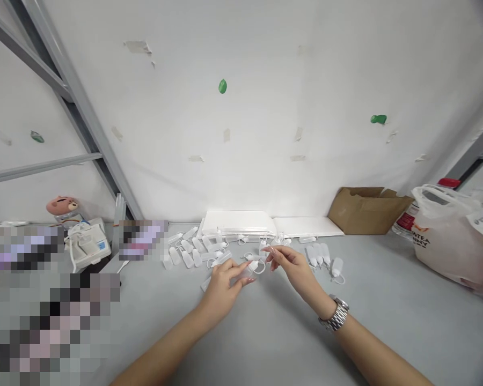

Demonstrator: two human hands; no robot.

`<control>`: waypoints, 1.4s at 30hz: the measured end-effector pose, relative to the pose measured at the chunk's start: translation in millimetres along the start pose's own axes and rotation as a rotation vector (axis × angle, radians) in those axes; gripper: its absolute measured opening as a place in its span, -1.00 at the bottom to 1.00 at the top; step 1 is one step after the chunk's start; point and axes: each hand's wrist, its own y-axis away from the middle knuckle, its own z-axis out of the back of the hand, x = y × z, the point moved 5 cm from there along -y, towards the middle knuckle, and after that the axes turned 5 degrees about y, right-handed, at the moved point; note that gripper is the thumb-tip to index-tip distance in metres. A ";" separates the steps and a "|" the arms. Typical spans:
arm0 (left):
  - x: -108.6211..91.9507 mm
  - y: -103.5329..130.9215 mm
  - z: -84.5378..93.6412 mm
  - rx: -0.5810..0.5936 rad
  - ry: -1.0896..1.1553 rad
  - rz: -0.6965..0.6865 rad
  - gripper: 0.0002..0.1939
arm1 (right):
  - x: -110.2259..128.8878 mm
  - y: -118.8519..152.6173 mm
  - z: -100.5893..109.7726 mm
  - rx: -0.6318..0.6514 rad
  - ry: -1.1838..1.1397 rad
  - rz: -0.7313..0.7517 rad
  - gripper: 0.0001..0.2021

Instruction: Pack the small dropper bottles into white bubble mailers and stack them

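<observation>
My left hand (222, 287) grips a small translucent squeeze bottle (253, 266) by its body, thumb below and fingers above. Its white tip and looped cap strap point right, toward my right hand (288, 266). The fingers of that hand are bent and drawn together just beside the loop; whatever they pinch, if anything, is too small to make out. Many similar bottles (187, 259) lie loosely on the grey table (241, 343) left of and behind my left hand. To the right of my right hand, several more bottles (317, 254) lie in a row, and a single bottle (337, 267) lies apart.
A stack of white sheets (237, 222) lies against the white wall. At the back right stand an open cardboard box (368, 212) and a plastic carrier bag (451, 241). A white power strip (89, 244) and a pink figure (62, 205) are at left, near a metal frame (84, 118).
</observation>
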 end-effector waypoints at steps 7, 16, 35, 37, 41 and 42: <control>1.0 1.8 -2.6 0.035 -0.016 0.022 -0.65 | 3.0 3.6 -4.2 -0.035 0.016 0.023 -0.75; -5.4 5.8 9.4 -0.052 -0.322 -0.093 -0.54 | 10.7 5.9 -5.0 -0.178 0.366 0.309 -0.78; 15.1 13.7 36.4 -0.034 -0.931 0.208 -0.67 | -19.7 -77.3 100.4 -0.188 1.256 0.211 -0.69; 14.1 13.0 32.4 -0.036 -0.913 0.207 -0.62 | -38.5 -74.8 125.7 -0.127 1.313 0.165 -0.72; 5.6 0.7 14.5 -0.034 -0.918 0.118 -0.57 | -64.4 -75.6 146.9 -0.033 1.362 0.118 -0.71; 3.4 -4.1 10.6 -0.039 -0.917 0.101 -0.57 | -67.8 -77.4 148.7 -0.020 1.368 0.117 -0.69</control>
